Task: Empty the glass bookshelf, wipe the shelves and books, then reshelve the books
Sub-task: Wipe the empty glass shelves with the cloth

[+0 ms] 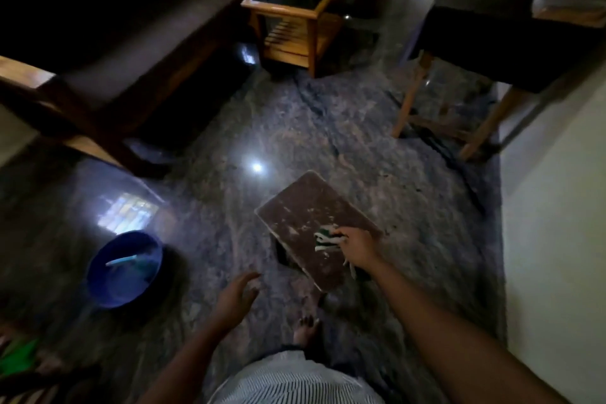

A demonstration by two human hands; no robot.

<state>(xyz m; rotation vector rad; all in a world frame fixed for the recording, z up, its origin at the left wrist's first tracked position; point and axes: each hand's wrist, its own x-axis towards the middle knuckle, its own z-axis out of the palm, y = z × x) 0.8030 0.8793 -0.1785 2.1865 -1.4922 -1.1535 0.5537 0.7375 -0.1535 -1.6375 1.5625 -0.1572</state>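
Note:
My right hand grips a green-and-white striped cloth over the near end of a low brown stool whose top is speckled with pale stains. My left hand hovers open over the dark stone floor to the left of the stool, fingers spread and holding nothing. No bookshelf or books appear in this view.
A blue basin with a light stick across it sits on the floor at left. A dark wooden sofa fills the upper left, a glass-topped side table stands behind, and a wooden-legged table is at right by a white wall.

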